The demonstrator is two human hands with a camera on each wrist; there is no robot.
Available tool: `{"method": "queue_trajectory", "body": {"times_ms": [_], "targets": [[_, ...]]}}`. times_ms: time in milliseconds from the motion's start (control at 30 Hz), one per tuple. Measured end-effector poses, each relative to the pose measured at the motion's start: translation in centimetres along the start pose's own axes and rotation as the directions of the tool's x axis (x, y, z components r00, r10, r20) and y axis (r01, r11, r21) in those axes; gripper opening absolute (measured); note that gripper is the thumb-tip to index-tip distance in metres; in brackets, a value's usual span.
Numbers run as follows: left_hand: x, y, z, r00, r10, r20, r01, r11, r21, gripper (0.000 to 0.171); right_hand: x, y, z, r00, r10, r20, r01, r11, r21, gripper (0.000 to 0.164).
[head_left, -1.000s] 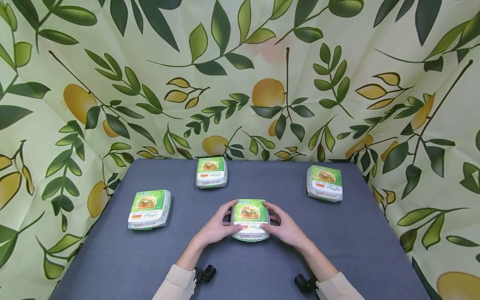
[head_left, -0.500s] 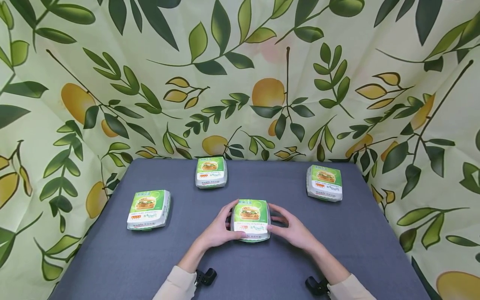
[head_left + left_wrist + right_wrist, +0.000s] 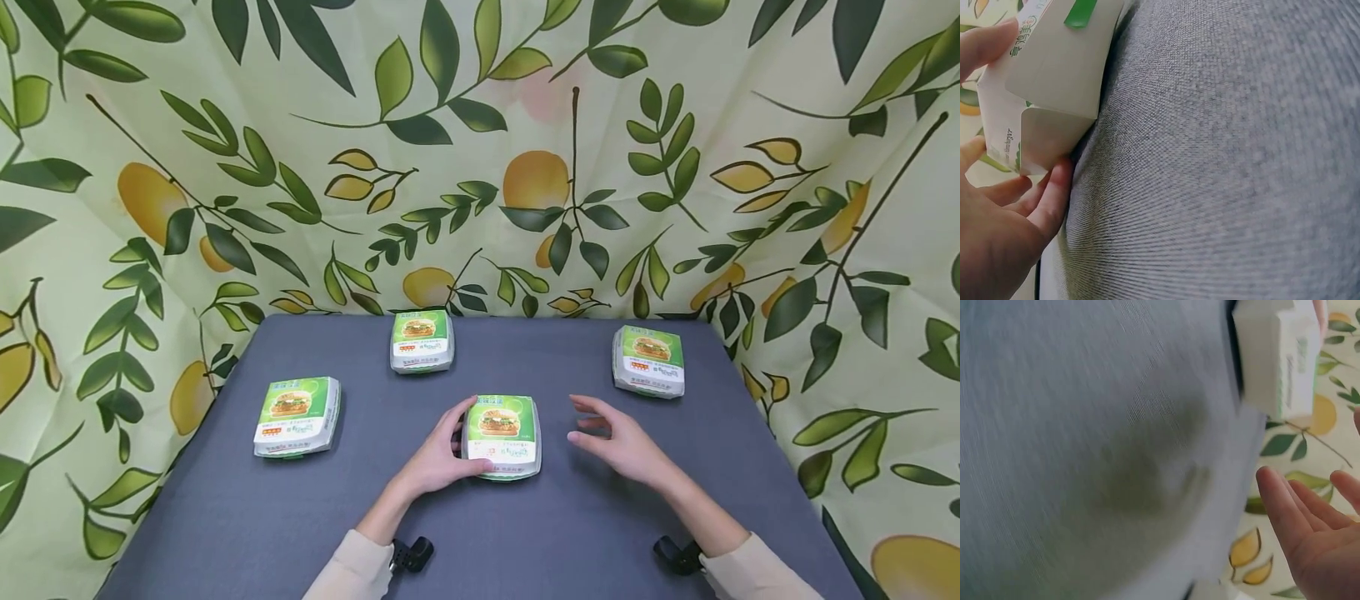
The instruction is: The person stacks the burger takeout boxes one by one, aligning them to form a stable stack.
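Note:
A green-and-white burger box with a burger picture on its lid sits flat at the middle of the table. My left hand grips its left side, thumb at the near edge and fingers along the side. In the left wrist view the fingertips touch the white carton's walls close to the cloth. To the right of the box, apart from it, my right hand hovers over the table with nothing in it. The right wrist view shows that hand's fingers spread loosely, the box beyond them.
Three similar burger boxes lie around: one at the left, another at the back, the third at the back right. A dark grey cloth covers the table. Behind it hangs a leaf-and-fruit curtain.
My right hand has let go of the middle box and moved off to the right. My left hand stays at the box, its thumb slightly lower on the near edge. The other boxes keep their places.

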State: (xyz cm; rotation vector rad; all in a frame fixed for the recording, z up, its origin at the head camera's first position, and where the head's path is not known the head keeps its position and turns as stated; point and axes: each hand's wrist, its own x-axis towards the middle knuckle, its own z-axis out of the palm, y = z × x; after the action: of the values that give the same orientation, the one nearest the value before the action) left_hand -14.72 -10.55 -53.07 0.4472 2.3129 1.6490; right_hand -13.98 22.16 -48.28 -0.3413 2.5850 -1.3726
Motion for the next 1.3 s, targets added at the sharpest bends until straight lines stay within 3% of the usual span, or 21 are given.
{"method": "queue_trajectory", "body": {"times_ms": [500, 567, 767, 1133, 1300], "targets": [[0.0, 0.4, 0.2, 1.0, 0.0, 0.003, 0.0, 1.0, -0.004, 0.099, -0.2, -0.2, -5.8, 0.993, 0.004, -0.118, -0.022, 0.988, -0.156, 0.066], [-0.4, 1.2, 0.3, 1.0, -0.005, -0.004, 0.005, 1.0, -0.002, 0.098, -0.1, -0.1, -6.4, 0.989, 0.006, -0.147, -0.032, 0.985, -0.172, 0.067], [-1.2, 3.8, 0.2, 1.0, 0.008, -0.023, -0.009, 1.0, -0.024, 0.094, 0.0, 0.3, -8.3, 0.972, -0.014, -0.235, -0.031, 0.982, -0.188, 0.064], [-1.3, 4.3, 0.0, 1.0, 0.001, -0.005, -0.001, 0.999, -0.049, 0.093, 0.2, 1.9, -10.5, 0.926, -0.023, -0.376, -0.048, 0.983, -0.179, 0.066], [-0.9, 3.3, 0.1, 1.0, 0.0, -0.008, 0.0, 0.999, -0.035, 0.094, 0.7, 2.9, -11.3, 0.907, -0.002, -0.42, -0.071, 0.985, -0.157, 0.069]]}}
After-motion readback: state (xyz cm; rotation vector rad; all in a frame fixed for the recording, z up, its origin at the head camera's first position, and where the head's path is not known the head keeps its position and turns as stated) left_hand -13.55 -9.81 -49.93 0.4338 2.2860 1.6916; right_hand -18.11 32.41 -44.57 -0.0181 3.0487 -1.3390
